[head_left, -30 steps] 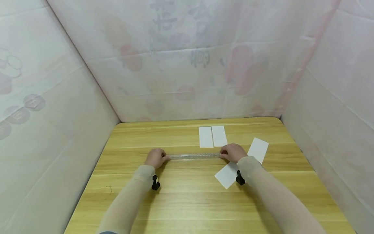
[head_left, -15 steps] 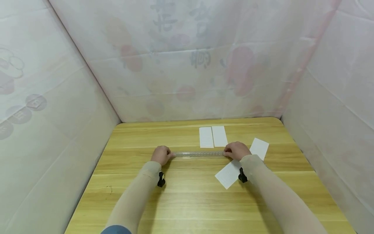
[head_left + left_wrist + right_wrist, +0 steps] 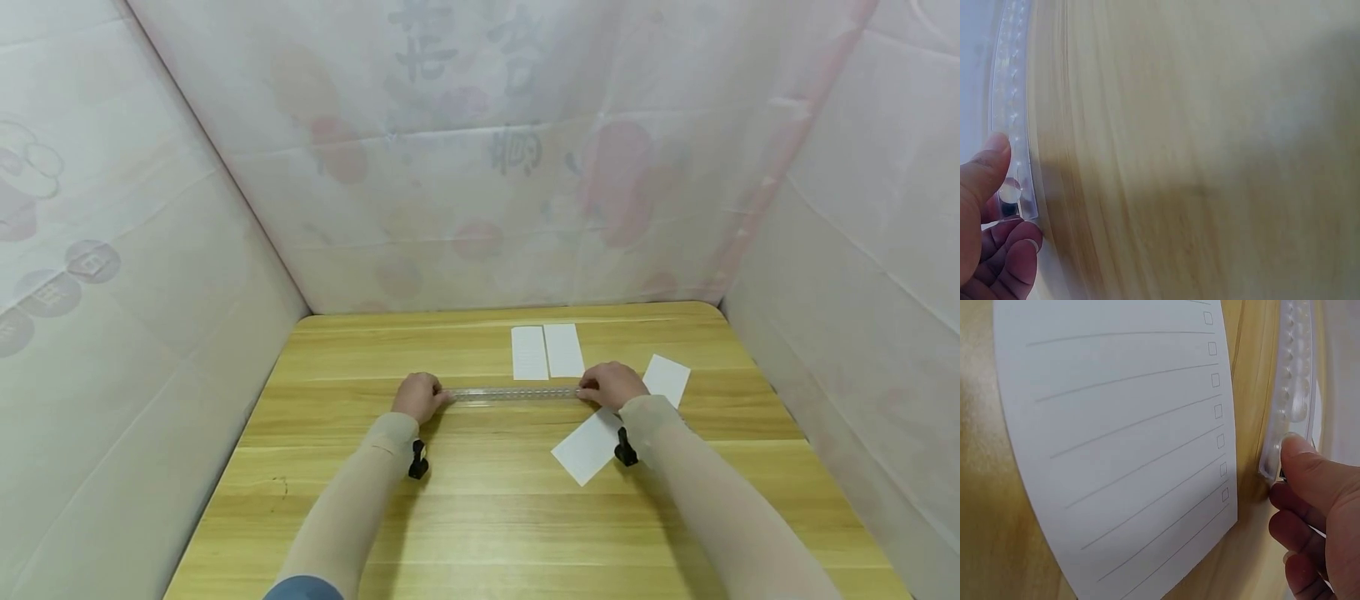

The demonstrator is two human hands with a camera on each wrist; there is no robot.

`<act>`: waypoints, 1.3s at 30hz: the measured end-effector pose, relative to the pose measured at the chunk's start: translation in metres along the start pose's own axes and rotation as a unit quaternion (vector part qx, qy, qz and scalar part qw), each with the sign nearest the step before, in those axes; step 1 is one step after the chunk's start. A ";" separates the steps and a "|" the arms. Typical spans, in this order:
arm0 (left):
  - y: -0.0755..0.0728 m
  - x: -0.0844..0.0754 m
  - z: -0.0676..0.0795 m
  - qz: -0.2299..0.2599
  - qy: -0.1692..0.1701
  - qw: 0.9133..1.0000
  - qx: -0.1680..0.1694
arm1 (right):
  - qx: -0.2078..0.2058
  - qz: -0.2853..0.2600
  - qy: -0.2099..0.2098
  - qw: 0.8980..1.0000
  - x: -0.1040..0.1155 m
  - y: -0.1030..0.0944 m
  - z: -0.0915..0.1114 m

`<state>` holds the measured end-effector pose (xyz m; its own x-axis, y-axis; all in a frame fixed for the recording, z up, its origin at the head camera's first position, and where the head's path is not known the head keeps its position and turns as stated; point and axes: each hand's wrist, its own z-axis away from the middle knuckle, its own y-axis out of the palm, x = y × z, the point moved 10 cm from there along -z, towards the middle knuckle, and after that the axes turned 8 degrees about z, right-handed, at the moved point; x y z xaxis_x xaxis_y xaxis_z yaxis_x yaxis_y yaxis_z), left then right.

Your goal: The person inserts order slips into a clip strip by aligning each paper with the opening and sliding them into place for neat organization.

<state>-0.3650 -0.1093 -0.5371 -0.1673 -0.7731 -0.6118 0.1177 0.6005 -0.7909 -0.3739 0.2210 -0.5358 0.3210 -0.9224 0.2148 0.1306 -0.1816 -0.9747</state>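
Note:
A long clear plastic ruler [image 3: 513, 393] stretches left to right over the middle of the wooden table, with rows of small bumps or cut-outs along it. My left hand [image 3: 418, 397] pinches its left end between thumb and fingers; a round hole shows near that end in the left wrist view. At the other end, my right hand [image 3: 613, 385] pinches the ruler [image 3: 1294, 394] with thumb on top. Just behind the ruler lie two upright white paper slips [image 3: 529, 353]. In the right wrist view, a lined slip with small checkboxes [image 3: 1129, 444] lies beside the right hand.
One slip [image 3: 587, 447] lies slanted in front of the right wrist, and another slip [image 3: 667, 380] is behind it, partly covered by the arm. Pale printed cloth walls [image 3: 480, 233] enclose the wooden table [image 3: 495, 517] at back and sides.
Both hands have shifted a little to the right and slightly farther away, carrying the ruler with them. Over the last half second they moved very little. The paper slips stayed put.

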 end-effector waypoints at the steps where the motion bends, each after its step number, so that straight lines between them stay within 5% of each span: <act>1: 0.001 0.000 0.000 0.001 -0.001 1.000 0.000 | 0.000 0.000 0.001 1.000 -0.001 0.000 0.001; 39: 0.003 -0.002 -0.001 0.019 0.013 1.000 -0.005 | -0.004 -0.012 0.024 1.000 -0.009 0.002 0.005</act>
<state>-0.3651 -0.1056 -0.5388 -0.1877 -0.7444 -0.6408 0.1150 0.6312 -0.7670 -0.3721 0.2301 -0.5392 0.2730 -0.9329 0.2347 0.1304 -0.2059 -0.9699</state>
